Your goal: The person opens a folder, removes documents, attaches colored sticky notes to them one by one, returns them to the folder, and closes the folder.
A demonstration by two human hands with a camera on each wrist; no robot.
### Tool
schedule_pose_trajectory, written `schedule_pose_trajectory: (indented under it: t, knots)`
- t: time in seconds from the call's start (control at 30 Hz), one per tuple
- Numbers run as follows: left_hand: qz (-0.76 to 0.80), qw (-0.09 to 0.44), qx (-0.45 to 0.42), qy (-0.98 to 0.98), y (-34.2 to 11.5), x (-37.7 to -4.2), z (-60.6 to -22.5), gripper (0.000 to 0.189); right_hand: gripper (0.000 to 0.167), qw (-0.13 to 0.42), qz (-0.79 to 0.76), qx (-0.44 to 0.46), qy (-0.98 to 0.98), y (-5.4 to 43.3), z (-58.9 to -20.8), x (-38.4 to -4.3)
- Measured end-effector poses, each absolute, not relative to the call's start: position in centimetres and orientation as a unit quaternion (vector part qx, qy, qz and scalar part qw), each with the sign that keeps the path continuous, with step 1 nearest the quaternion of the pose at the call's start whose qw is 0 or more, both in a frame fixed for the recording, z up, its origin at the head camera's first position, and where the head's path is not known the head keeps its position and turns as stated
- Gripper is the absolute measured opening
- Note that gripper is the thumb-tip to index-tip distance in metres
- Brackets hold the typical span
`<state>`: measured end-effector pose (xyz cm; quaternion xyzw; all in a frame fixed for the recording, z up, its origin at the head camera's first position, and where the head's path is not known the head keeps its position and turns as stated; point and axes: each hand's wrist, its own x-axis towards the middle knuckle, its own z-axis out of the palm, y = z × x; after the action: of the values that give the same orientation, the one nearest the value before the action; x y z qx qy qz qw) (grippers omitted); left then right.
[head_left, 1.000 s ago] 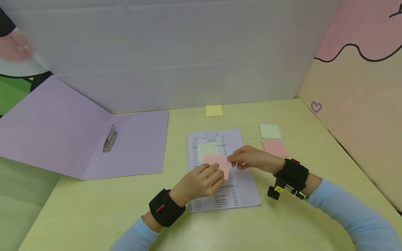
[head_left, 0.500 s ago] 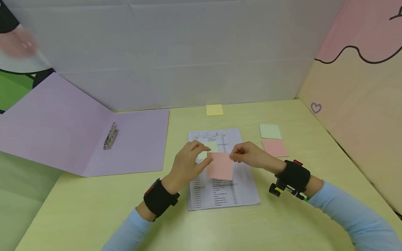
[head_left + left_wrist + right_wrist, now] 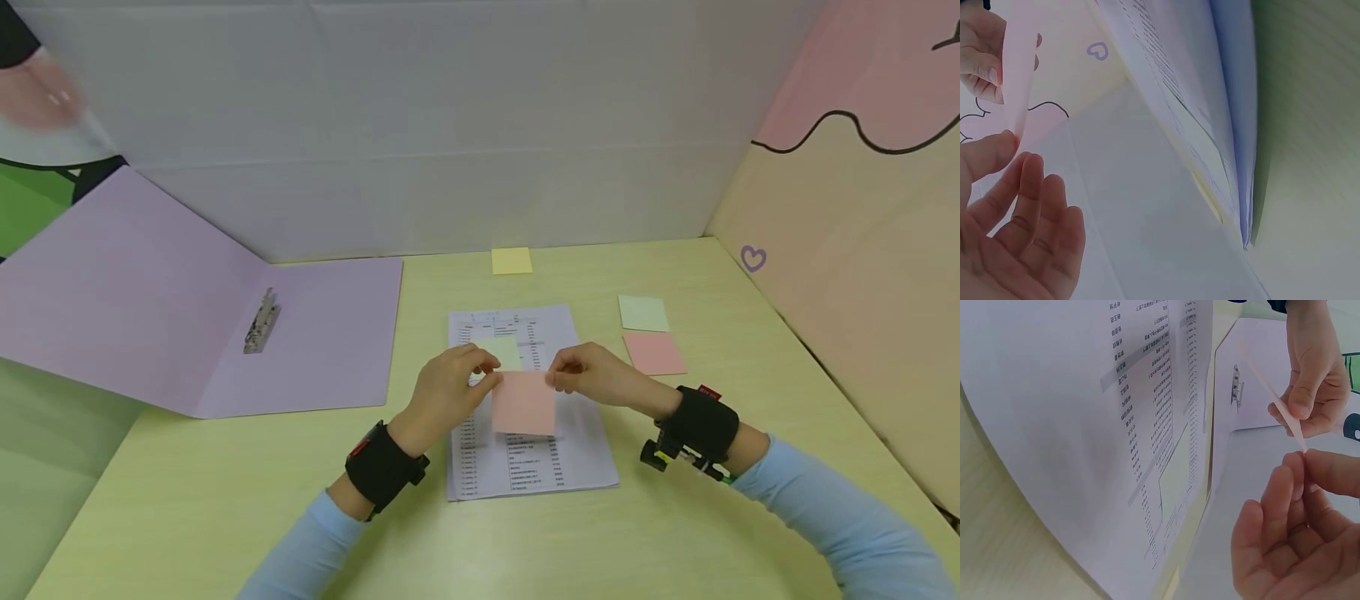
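A pink sticky note (image 3: 523, 403) is held up by its two top corners over a stack of printed sheets (image 3: 577, 450). My left hand (image 3: 442, 392) pinches the upper left corner between thumb and index finger. At the upper right corner, the thumb and index finger of my right hand (image 3: 596, 375) pinch the note. The right wrist view shows the note (image 3: 1275, 394) edge-on, stretched between both hands. A pale green sticky note (image 3: 504, 350) lies on the top sheet just beyond the pink one, which partly hides it.
An open purple folder (image 3: 330, 342) with a metal clip (image 3: 262, 323) stands at the left, its cover raised. A pale green pad (image 3: 642, 313) and a pink pad (image 3: 655, 353) lie to the right. A yellow pad (image 3: 512, 261) is by the back wall (image 3: 450, 200).
My left hand has shifted from the note's lower part to its upper left corner. The pink note has straightened and now faces me squarely. The right hand keeps its corner.
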<state>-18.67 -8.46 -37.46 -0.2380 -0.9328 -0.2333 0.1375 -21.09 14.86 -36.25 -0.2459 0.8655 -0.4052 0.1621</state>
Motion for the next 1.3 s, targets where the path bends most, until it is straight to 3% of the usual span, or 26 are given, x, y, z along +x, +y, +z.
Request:
schedule_pose_trajectory:
  t: [0.3,0.57,0.7,0.9,1.3]
  knots:
    - [-0.229,0.058,-0.218,-0.947,-8.1,-19.4,-37.5,0.011,0.013,0.160,-0.385,-0.249,0.874,14.8,-35.8,-21.7]
    - [-0.202,-0.115,-0.192,-0.954,-7.8,-21.7,-37.6,0.017,0.016,0.235,-0.324,-0.236,0.886,14.4,-37.1,-24.3]
    - [-0.197,-0.170,-0.187,-0.947,-7.7,-22.9,-38.5,0.017,0.023,0.260,-0.302,-0.224,0.889,14.0,-38.8,-25.2]
    - [-0.190,-0.208,-0.167,-0.945,-7.4,-24.3,-39.9,0.017,0.031,0.268,-0.270,-0.200,0.903,13.3,-40.7,-26.1]
    - [-0.211,-0.232,-0.141,-0.939,-7.3,-25.3,-40.6,0.018,0.034,0.261,-0.238,-0.188,0.916,12.5,-41.2,-26.6]
